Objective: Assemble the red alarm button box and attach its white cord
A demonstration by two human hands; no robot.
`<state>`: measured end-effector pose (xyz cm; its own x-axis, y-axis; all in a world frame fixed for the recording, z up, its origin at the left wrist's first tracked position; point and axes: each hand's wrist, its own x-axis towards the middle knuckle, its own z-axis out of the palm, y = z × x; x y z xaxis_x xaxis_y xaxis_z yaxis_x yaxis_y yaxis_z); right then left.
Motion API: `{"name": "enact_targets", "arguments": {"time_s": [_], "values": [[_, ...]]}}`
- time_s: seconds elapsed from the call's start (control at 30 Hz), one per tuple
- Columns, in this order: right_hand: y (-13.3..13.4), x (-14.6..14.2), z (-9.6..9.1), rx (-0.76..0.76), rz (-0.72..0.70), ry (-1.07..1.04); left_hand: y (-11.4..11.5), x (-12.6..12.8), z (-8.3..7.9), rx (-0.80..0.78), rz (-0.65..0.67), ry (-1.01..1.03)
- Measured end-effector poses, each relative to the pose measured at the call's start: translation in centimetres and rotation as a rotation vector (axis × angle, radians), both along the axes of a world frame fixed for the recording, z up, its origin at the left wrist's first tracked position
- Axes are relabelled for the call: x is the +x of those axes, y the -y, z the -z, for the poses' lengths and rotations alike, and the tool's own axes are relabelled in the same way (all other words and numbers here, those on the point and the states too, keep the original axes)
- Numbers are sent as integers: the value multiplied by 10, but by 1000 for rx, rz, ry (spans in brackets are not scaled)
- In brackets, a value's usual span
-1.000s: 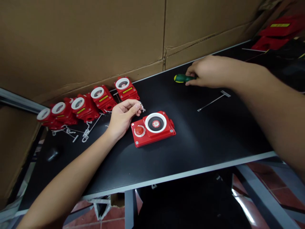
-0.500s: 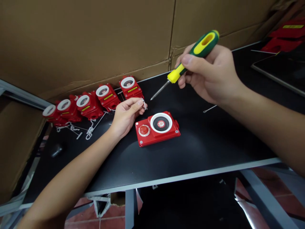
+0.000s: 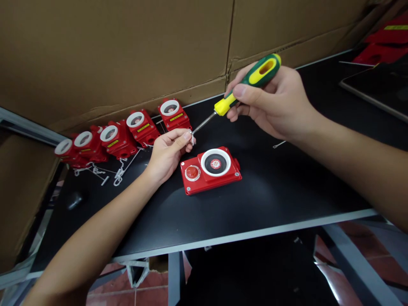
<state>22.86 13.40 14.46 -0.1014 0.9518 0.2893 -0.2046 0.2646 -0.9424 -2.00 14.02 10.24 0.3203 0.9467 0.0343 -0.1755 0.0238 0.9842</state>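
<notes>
My right hand [image 3: 277, 104] grips a green and yellow screwdriver [image 3: 247, 87], held above the black table [image 3: 270, 191] with its metal tip slanting down to the left. The tip meets a small silver metal piece [image 3: 192, 136] pinched between the thumb and fingers of my left hand [image 3: 168, 153]. Just right of my left hand, a red box [image 3: 211, 169] with a white-ringed round window and a red button lies flat on the table.
Several red boxes [image 3: 127, 129] with white rings stand in a row along the cardboard wall [image 3: 127, 51] at the back left. Loose metal chains and pins [image 3: 116, 174] lie before them. A thin pin [image 3: 279, 144] lies under my right wrist. More red parts [image 3: 385, 42] sit far right.
My right hand picked the screwdriver up off the table, lifted it, then lowered its tip to the metal piece in my left hand. The left hand stayed put.
</notes>
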Motion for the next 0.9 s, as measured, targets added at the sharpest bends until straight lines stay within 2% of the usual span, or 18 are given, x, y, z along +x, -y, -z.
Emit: {"name": "enact_targets", "arguments": {"time_s": [0.43, 0.7, 0.9], "values": [[-1, 3, 0, -6, 7, -2, 0, 1, 0, -21, -22, 11], [-5, 0, 8, 28, 7, -59, 0, 1, 1, -38, -25, 39], [-3, -1, 4, 26, 20, -68, -1, 1, 0, -38, -20, 38]]}}
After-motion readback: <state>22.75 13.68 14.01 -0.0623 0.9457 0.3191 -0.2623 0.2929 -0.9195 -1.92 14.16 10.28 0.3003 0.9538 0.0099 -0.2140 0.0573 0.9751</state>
